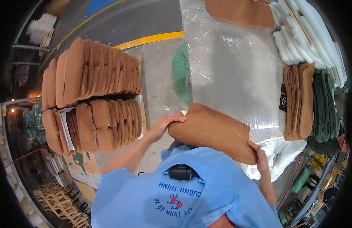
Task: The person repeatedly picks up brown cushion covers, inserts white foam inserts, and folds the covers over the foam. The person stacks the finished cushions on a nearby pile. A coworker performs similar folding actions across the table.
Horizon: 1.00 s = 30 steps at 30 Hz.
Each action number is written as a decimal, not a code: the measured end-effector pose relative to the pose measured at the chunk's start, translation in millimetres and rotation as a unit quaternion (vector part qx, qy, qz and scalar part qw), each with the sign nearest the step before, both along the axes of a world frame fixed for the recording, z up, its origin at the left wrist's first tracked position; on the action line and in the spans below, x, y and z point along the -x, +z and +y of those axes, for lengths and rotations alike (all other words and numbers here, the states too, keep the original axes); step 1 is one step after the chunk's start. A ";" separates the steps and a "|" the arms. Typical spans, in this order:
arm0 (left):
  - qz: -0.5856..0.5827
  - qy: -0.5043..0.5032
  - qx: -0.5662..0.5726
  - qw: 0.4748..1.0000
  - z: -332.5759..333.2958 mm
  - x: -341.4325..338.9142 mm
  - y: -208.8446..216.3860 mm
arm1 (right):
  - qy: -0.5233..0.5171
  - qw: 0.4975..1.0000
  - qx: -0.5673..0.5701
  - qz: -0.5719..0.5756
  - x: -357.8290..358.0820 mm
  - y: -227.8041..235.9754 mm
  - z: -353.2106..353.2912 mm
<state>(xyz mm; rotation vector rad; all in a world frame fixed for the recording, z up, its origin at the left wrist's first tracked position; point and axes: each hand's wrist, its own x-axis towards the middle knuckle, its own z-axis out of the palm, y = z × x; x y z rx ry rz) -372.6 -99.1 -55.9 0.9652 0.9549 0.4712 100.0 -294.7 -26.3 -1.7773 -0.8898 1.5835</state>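
Observation:
A brown fabric cushion (214, 131) lies tilted across the front of my body, its left end higher than its right. My left hand (164, 124) grips its left end, with the fingers over the top edge. At the right end, my right hand (260, 156) holds the corner, thumb and fingers around the edge. The cushion overlaps the near edge of a worktable (236, 72) covered with clear plastic sheet. Another flat brown piece (240, 13) rests on the table's far end.
Tall stacks of brown cushions (103, 72) stand on the left. Along the right side are white padding sheets (309, 34), folded brown covers (299, 102) and dark green covers (325, 106). A green bag (180, 72) sits by the table's left edge. White material (284, 154) bunches near my right arm.

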 end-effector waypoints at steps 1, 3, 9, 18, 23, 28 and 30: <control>-0.038 0.058 0.011 0.998 -13.9 -7.2 -18.6 | -0.057 0.995 0.021 0.083 1.9 -9.8 -1.0; -0.071 0.120 0.023 0.990 -19.7 -19.2 -37.6 | -0.166 0.954 0.057 0.243 -3.7 -35.3 2.5; -0.124 0.269 0.127 0.947 -11.1 -36.1 -78.2 | 0.196 0.978 0.044 -0.053 0.9 1.4 71.8; -0.126 0.288 0.087 0.945 40.7 -63.9 -60.6 | 0.280 0.888 -0.098 -0.352 132.8 107.3 150.5; -0.183 0.293 0.059 0.937 68.4 -67.3 -11.4 | 0.037 0.966 -0.121 -0.225 83.3 120.8 148.3; -0.044 0.039 -0.045 0.997 70.8 -122.8 9.2 | -0.199 0.930 -0.309 0.009 67.6 109.2 143.2; -0.043 -0.022 -0.076 0.996 81.6 -154.8 29.1 | -0.281 0.905 -0.316 0.048 81.2 109.4 139.0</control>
